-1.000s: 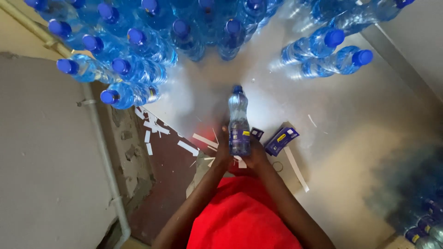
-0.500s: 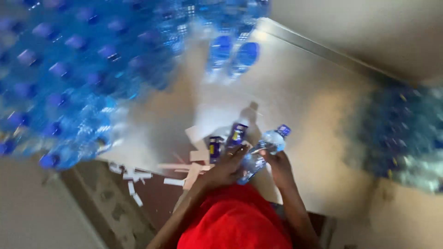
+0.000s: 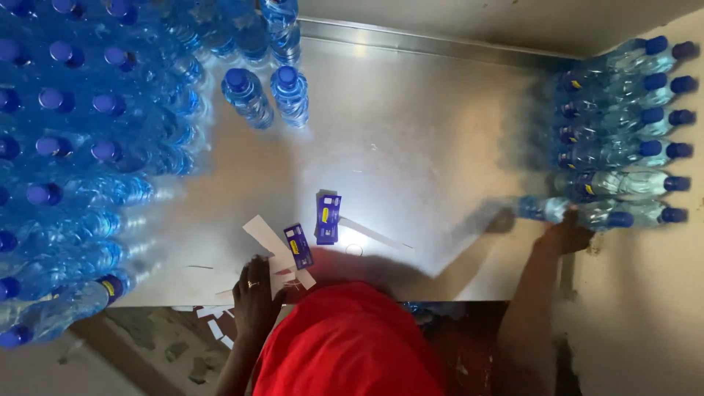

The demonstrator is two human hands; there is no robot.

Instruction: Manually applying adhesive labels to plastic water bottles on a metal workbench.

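Observation:
My right hand (image 3: 563,236) is stretched far to the right and grips a clear water bottle (image 3: 587,214) with a blue cap and a blue label. The bottle lies at the near edge of a group of labelled bottles (image 3: 623,132). My left hand (image 3: 255,292), with a ring on one finger, rests flat at the near edge of the metal table (image 3: 411,132). Its fingertips touch white paper strips (image 3: 264,238) beside a loose blue label (image 3: 298,246). A second blue label (image 3: 328,218) lies just beyond.
A large crowd of unlabelled blue-capped bottles (image 3: 88,132) fills the table's left side, with two bottles (image 3: 265,94) standing apart nearer the middle. A raised metal rim (image 3: 440,42) runs along the far edge. Paper scraps (image 3: 216,323) lie on the floor below. My red clothing (image 3: 352,345) covers the near centre.
My view swung right. Both hands held the bottle upright in front of me; now my right hand has carried it out to the group at right, and my left hand has dropped to the strips.

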